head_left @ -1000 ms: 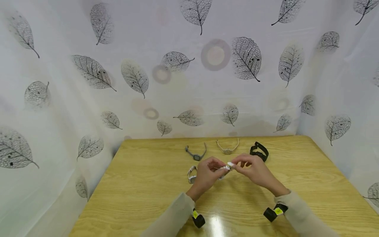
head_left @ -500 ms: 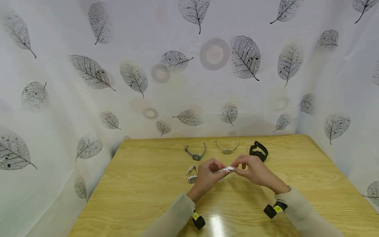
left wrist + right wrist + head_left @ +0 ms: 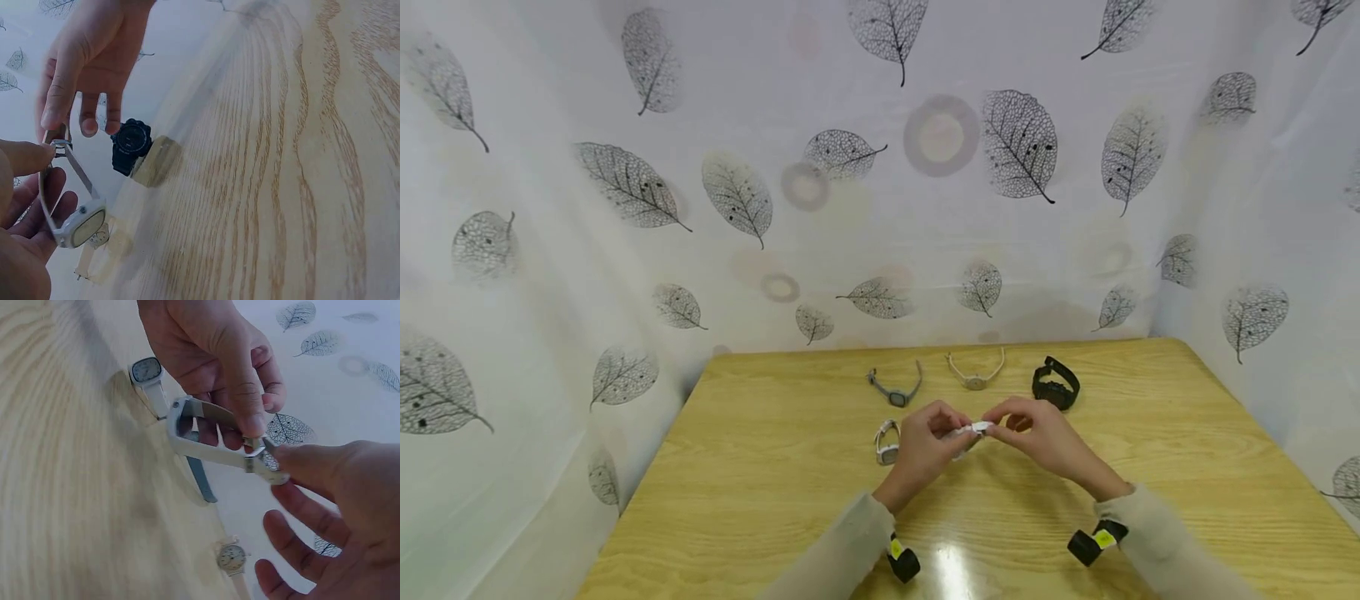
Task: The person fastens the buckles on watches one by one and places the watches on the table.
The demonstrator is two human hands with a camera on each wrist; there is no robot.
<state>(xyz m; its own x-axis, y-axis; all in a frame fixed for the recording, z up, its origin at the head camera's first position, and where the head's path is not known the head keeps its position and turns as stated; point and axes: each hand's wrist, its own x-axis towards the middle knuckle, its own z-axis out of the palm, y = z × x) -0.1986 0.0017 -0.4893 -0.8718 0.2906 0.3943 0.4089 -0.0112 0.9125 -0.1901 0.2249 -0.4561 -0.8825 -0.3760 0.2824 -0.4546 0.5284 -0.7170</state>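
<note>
Both hands meet over the table on a white wristwatch (image 3: 89,224), whose strap forms a loop. My left hand (image 3: 925,440) pinches the strap beside its metal buckle (image 3: 60,146), thumb on top and fingers behind. At the strap's free end (image 3: 274,475), past a small keeper loop (image 3: 249,464), my right hand (image 3: 1041,432) pinches with thumb and forefinger, its other fingers spread apart. The watch case hangs away from the fingers, dial outward in the left wrist view. Most of the watch is hidden behind the left hand in the head view.
Left of the hands lies another white watch (image 3: 887,446). Further back are a grey-blue watch (image 3: 897,392), a thin pale-strapped watch (image 3: 976,381) and a chunky black watch (image 3: 1056,385). The wooden table (image 3: 760,467) ends at a leaf-print curtain (image 3: 760,300).
The right fingers have dropped slightly at the strap end, and the white strap parts that stood apart now lie together between the hands. The left hand keeps nearly the same place.
</note>
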